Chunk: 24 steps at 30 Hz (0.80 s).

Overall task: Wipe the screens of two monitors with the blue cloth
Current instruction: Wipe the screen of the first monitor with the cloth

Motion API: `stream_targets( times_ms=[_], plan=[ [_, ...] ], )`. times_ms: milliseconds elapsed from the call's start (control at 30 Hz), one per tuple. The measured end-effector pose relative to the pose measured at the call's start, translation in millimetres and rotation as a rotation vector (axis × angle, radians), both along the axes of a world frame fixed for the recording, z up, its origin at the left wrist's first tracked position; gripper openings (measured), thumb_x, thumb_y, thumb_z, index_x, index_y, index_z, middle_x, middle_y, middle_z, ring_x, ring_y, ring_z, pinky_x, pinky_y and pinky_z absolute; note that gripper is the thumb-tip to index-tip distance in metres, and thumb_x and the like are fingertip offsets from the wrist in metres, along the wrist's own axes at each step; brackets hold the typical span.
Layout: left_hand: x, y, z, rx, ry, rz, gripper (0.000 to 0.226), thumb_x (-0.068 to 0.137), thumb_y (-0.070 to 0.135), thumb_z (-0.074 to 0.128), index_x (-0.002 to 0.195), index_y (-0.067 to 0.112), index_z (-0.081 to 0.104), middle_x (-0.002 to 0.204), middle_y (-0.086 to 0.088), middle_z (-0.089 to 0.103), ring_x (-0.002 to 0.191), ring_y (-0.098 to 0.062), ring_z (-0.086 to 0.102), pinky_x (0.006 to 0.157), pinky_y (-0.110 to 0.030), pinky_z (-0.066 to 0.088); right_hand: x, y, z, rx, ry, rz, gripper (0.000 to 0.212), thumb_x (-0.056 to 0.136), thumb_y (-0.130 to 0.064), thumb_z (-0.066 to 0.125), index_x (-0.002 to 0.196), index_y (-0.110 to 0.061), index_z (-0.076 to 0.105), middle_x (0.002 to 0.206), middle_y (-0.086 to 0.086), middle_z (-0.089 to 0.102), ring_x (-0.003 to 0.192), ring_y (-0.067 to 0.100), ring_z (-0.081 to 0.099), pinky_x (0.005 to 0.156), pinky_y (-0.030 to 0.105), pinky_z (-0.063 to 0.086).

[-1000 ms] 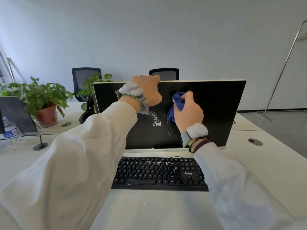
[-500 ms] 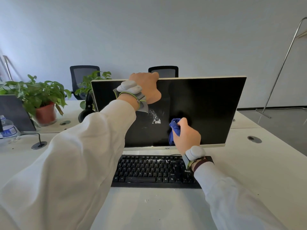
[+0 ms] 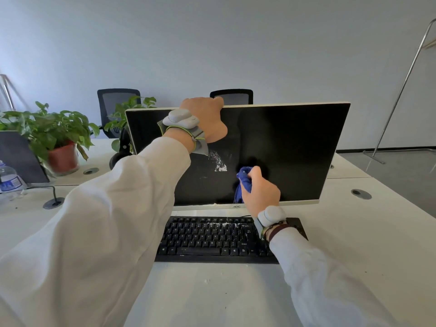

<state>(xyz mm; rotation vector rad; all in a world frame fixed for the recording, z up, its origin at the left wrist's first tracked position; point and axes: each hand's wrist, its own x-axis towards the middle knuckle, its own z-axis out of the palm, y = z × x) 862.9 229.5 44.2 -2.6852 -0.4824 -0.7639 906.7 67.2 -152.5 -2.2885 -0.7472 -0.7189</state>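
Step in hand reads as wiping the lower middle of the monitor [image 3: 290, 147] screen: right hand [image 3: 260, 194] holds the blue cloth [image 3: 244, 184] bunched, fingers curled round it, thumb on top, wad pressed to the glass just above the bottom bezel. White smear [image 3: 219, 162] sits just up and left of those fingers, not under the cloth, so the strokes should go up-left across it, overlapping, with even pressure (a bunched wad covers little, a flatter pad would clear more per pass). White specks on the keyboard [image 3: 212, 237] below the fingers, so residue probably drops when rubbed; gather it into the cloth. Left hand [image 3: 207, 121] grips the monitor's top edge, fingers hooked over the back out of view, bracing the panel against the push, which seems wise since the screen could tilt. Right wrist low, just over the keyboard, forearm coming up from the counter [image 3: 365, 232]; left arm stretched forward, sleeve crossing the screen's left part. Dark panel [image 3: 18, 156] far left of the left fingers, cannot tell if it's the second monitor
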Motion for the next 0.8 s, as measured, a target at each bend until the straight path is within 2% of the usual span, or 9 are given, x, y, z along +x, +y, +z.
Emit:
stream_targets(
  times_ms=[67,133,200,300,367,433,533,633,800],
  plan=[
    [-1.4,-2.0,-0.1,-0.013,-0.021,0.004,0.029,0.069,0.017,0.054,0.096,0.02,0.044,0.069,-0.002,0.049,0.064,-0.027,0.05,0.065,-0.032,0.04,-1.8,-3.5,-14.5,-0.086,0.031,0.005,0.021,0.095,-0.033,0.061,0.106,-0.018,0.049,0.07,-0.009,0.053,0.047,0.005,0.036,0.046,0.013,0.015],
    [-3.9,-2.8,1.6,-0.02,-0.008,-0.005,0.027,0.071,0.017,0.054,0.096,0.019,0.044,0.072,-0.002,0.052,0.066,-0.026,0.052,0.065,-0.031,0.039,-4.9,-8.1,-25.3,-0.19,0.062,0.016,0.029,0.097,-0.036,0.058,0.116,-0.017,0.048,0.079,-0.005,0.061,0.052,0.008,0.039,0.047,0.011,0.016],
    [-7.5,-1.0,4.0,-0.021,0.011,-0.047,0.028,0.07,0.02,0.052,0.097,0.019,0.045,0.075,-0.002,0.056,0.063,-0.024,0.053,0.061,-0.03,0.038,-5.8,-10.5,-28.0,-0.221,0.07,0.013,0.029,0.097,-0.039,0.055,0.116,-0.019,0.046,0.08,-0.005,0.062,0.055,0.011,0.047,0.047,0.016,0.022],
    [-6.5,0.8,1.9,-0.016,-0.01,-0.052,0.027,0.068,0.021,0.049,0.095,0.02,0.046,0.07,-0.001,0.053,0.055,-0.02,0.045,0.058,-0.029,0.035,-3.7,-4.5,-2.0,-0.057,0.01,-0.023,0.022,0.096,-0.04,0.057,0.103,-0.023,0.045,0.067,-0.009,0.053,0.055,0.019,0.057,0.053,0.024,0.031],
    [-4.1,-1.9,0.1,-0.009,-0.018,-0.032,0.027,0.067,0.021,0.049,0.093,0.021,0.046,0.069,0.0,0.051,0.053,-0.019,0.043,0.058,-0.029,0.035,0.4,0.4,30.8,0.126,-0.053,-0.03,0.023,0.096,-0.043,0.058,0.101,-0.022,0.048,0.064,-0.011,0.05,0.049,0.015,0.046,0.05,0.023,0.029],
    [-4.2,-2.7,-0.1,-0.012,-0.026,-0.033,0.025,0.068,0.02,0.05,0.093,0.021,0.046,0.068,0.0,0.05,0.053,-0.02,0.043,0.059,-0.03,0.035,2.1,2.3,51.6,0.161,-0.105,0.01,0.024,0.096,-0.043,0.058,0.104,-0.021,0.05,0.067,-0.011,0.051,0.049,0.009,0.043,0.048,0.018,0.028],
    [-7.5,1.4,2.5,-0.047,-0.007,-0.068,0.023,0.07,0.02,0.049,0.093,0.019,0.046,0.069,-0.001,0.051,0.056,-0.02,0.046,0.057,-0.029,0.037,1.5,1.3,43.7,0.097,-0.094,0.025,0.024,0.096,-0.039,0.06,0.106,-0.019,0.051,0.069,-0.011,0.05,0.048,0.003,0.038,0.049,0.011,0.022],
    [-3.9,3.2,0.2,-0.04,-0.045,-0.028,0.024,0.07,0.018,0.049,0.093,0.019,0.048,0.068,-0.002,0.049,0.054,-0.021,0.044,0.061,-0.031,0.042,-2.4,-2.9,13.1,-0.002,0.001,-0.015,0.024,0.096,-0.037,0.06,0.106,-0.017,0.051,0.069,-0.01,0.048,0.047,-0.002,0.03,0.049,0.011,0.013],
    [-2.9,-0.8,-1.1,-0.04,-0.063,0.01,0.028,0.063,0.01,0.04,0.089,0.018,0.048,0.065,-0.003,0.046,0.052,-0.021,0.039,0.064,-0.031,0.039,-10.5,-10.4,-27.8,-0.156,0.174,0.0,0.02,0.098,-0.033,0.057,0.104,-0.02,0.044,0.069,-0.011,0.044,0.05,0.0,0.032,0.048,0.015,0.015]
  ],
)
